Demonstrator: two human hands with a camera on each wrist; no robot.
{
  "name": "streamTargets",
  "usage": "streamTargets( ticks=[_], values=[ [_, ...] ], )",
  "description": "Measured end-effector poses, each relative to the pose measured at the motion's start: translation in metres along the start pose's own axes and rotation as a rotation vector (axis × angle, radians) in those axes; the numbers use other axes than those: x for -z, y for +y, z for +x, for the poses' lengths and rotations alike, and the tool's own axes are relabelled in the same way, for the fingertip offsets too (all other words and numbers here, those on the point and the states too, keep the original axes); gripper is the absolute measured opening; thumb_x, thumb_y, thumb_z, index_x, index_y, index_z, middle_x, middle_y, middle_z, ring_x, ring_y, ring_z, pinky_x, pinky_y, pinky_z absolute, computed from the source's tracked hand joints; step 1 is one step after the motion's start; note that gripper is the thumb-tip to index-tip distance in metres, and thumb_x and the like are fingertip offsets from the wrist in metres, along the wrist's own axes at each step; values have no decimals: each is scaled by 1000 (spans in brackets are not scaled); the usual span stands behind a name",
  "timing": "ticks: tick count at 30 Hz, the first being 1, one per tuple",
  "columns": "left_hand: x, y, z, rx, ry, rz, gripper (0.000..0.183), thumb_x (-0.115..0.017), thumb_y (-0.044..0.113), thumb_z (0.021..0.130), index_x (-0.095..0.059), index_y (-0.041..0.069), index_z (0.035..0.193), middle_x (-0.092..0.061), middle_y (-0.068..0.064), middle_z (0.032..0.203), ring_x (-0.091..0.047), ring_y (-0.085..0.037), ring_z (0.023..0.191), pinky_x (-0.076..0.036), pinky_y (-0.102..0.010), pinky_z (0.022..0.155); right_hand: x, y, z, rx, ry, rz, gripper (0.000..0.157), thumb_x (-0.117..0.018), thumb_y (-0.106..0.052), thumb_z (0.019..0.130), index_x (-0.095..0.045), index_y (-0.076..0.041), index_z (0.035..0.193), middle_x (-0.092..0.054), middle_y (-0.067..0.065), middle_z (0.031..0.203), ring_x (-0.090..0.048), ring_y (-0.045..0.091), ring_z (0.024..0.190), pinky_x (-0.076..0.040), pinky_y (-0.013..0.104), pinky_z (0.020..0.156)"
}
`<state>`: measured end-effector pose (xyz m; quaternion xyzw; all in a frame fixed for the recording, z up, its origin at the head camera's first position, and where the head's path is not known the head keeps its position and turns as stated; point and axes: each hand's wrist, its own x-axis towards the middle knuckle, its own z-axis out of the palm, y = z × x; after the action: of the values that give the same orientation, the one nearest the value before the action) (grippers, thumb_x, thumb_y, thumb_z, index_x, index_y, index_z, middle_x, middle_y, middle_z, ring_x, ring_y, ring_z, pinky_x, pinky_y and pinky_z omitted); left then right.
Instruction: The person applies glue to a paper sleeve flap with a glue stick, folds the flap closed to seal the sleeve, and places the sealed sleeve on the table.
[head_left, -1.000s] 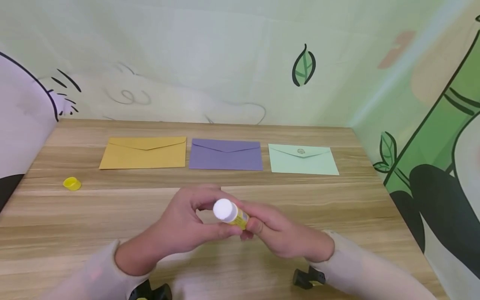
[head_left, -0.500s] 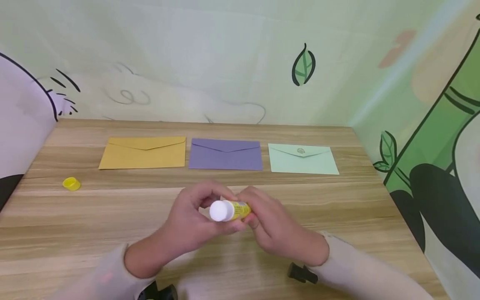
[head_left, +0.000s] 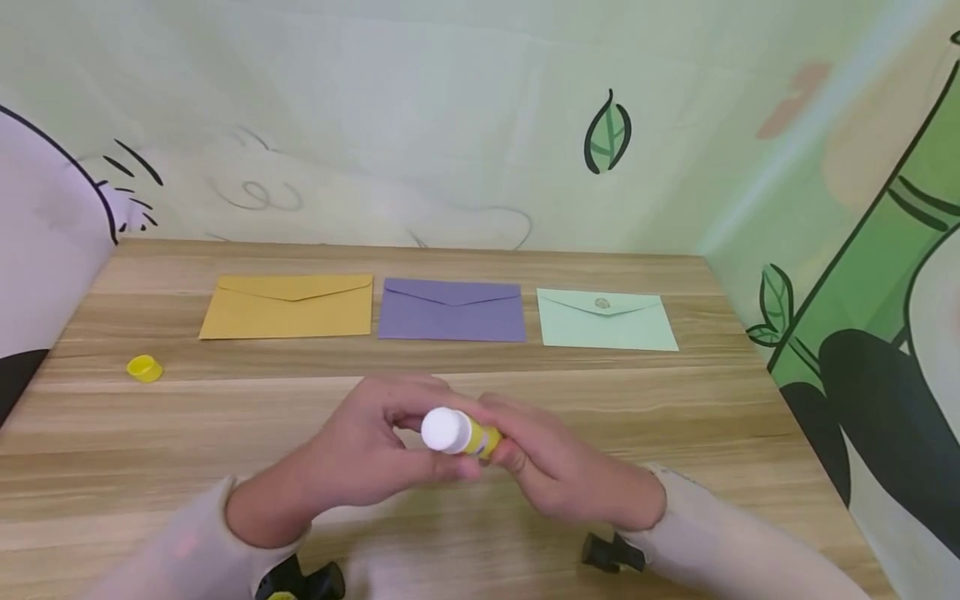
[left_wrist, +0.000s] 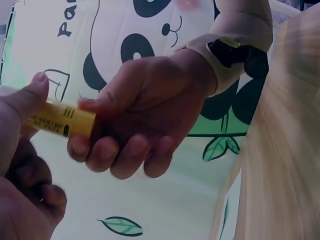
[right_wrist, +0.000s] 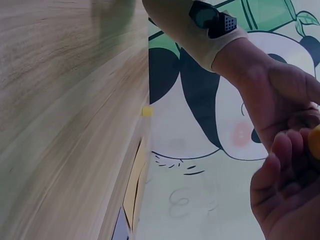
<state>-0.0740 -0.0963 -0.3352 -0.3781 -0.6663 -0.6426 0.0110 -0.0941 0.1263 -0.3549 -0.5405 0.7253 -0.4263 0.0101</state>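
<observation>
A glue stick [head_left: 481,439] with a yellow label and a white end is held above the table between both hands, its white end tipped toward the head camera. My left hand [head_left: 375,442] grips its body between thumb and forefinger. At the other end, my right hand [head_left: 558,454] pinches the yellow base with thumb and forefinger; in the left wrist view the other fingers of the right hand [left_wrist: 145,115] curl in below. The right wrist view shows just the yellow end of the glue stick [right_wrist: 314,142] at its edge. A yellow cap [head_left: 145,368] lies on the table at left.
Along the back of the wooden table [head_left: 225,417] lie a mustard envelope [head_left: 288,312], a purple envelope [head_left: 452,315] and a mint envelope [head_left: 606,325] with a round seal, flaps folded down. A printed cloth backdrop [head_left: 375,125] rises behind the table's far edge.
The right hand turns at the base of the glue stick, its wrist rolling one way and back. The glue stick swings level, then tilts again. Envelopes and cap stay put.
</observation>
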Motion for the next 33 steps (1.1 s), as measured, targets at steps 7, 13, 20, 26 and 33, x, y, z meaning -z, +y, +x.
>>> streamTargets(
  ticks=[7, 13, 20, 26, 33],
  values=[
    [-8, -5, 0, 14, 140, -74, 35, -87, -3, 71, -74, -3, 104, -76, -16, 91, -74, -12, 82, -59, -30, 65, -4, 4, 3, -28, 118, -96, 53, -25, -44, 104, -58, -6, 122, -58, 0, 93, -52, 9, 82, -50, 24, 74],
    [-15, -11, 0, 20, 236, -71, 30, -91, 6, 69, -73, 1, 91, -74, -14, 82, -71, -7, 75, -57, -27, 60, -7, 9, 4, 29, 225, -58, 50, -41, -39, 104, -63, 0, 125, -66, 4, 94, -56, 10, 78, -51, 21, 70],
    [-19, -14, 1, 82, 319, 6, 33, -94, 8, 65, -62, 9, 73, -69, -7, 68, -61, -4, 63, -51, -25, 52, -9, 13, 6, 80, 284, -30, 37, -58, -30, 102, -68, 1, 119, -71, 5, 93, -58, 9, 76, -51, 19, 67],
    [-26, -14, 3, 196, 437, -16, 45, -91, -1, 66, -46, 8, 66, -72, -5, 70, -65, -9, 63, -51, -26, 52, -15, 16, 7, 74, 375, -112, 17, -69, -20, 96, -73, -4, 101, -71, 3, 86, -61, 9, 74, -52, 19, 68],
    [-30, -21, -1, 247, 416, 7, 41, -92, 14, 70, -52, 10, 73, -61, 4, 72, -61, -4, 66, -49, -25, 51, -15, 22, 7, -33, 296, -106, 29, -77, -35, 88, -71, -10, 102, -71, -1, 88, -60, 10, 78, -53, 25, 73]
  ],
)
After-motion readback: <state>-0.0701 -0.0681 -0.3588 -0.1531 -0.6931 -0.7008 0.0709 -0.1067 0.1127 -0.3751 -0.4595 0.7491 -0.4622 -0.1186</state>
